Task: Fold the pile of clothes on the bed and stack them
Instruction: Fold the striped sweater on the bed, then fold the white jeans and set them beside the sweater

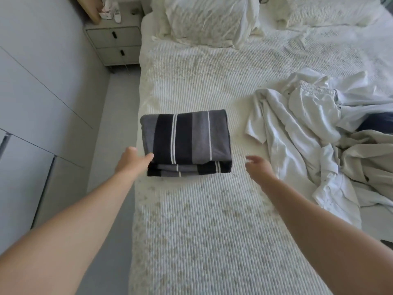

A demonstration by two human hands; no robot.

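One two-drawer nightstand stands far left beside the bed. One folded striped garment, black, grey and white, lies on the bed's left side; the left hand touches its near-left corner, thumb on top. Right of it the right hand hovers, fingers loose, holding nothing. One unfolded clothes pile sprawls at right. No writing is readable.
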